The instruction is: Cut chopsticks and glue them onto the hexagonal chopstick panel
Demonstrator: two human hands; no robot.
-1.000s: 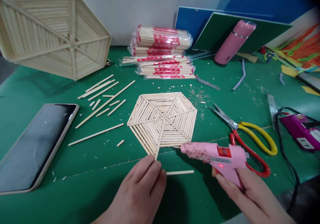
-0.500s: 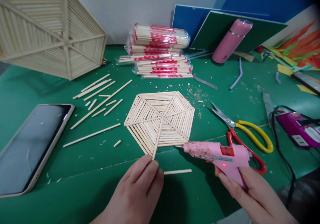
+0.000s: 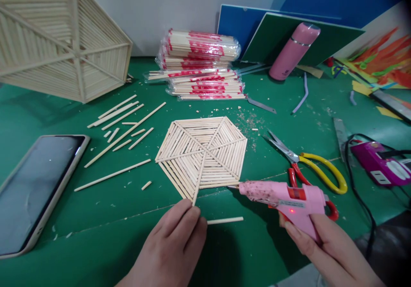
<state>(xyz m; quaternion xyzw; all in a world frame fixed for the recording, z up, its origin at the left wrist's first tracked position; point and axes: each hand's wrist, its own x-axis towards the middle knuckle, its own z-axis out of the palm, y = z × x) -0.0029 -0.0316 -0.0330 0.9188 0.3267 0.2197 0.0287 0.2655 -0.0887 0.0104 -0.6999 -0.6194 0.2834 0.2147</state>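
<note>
A hexagonal panel of wooden sticks (image 3: pixel 221 154) lies flat on the green table, with stick spokes crossing at its middle. My left hand (image 3: pixel 173 240) is closed at its near corner, pinching the end of a spoke; the fingertips are partly hidden. My right hand (image 3: pixel 324 244) grips a pink hot glue gun (image 3: pixel 285 197) with a red light lit. Its metal nozzle (image 3: pixel 233 187) is at the panel's lower right edge; whether it touches I cannot tell. A loose stick (image 3: pixel 226 220) lies just right of my left fingers.
Scissors (image 3: pixel 321 171) lie behind the glue gun, a purple power strip (image 3: pixel 375 163) with a black cord to the right. A phone (image 3: pixel 38 188) and cut sticks (image 3: pixel 125 135) are left. Farther back stand a larger stick panel (image 3: pixel 102 64), wrapped chopstick packs (image 3: pixel 205 69) and a pink bottle (image 3: pixel 293 54).
The glue gun's nozzle has slid a little to the right along the panel's near edge. My left hand keeps its hold at the corner. The whole view has shifted slightly.
</note>
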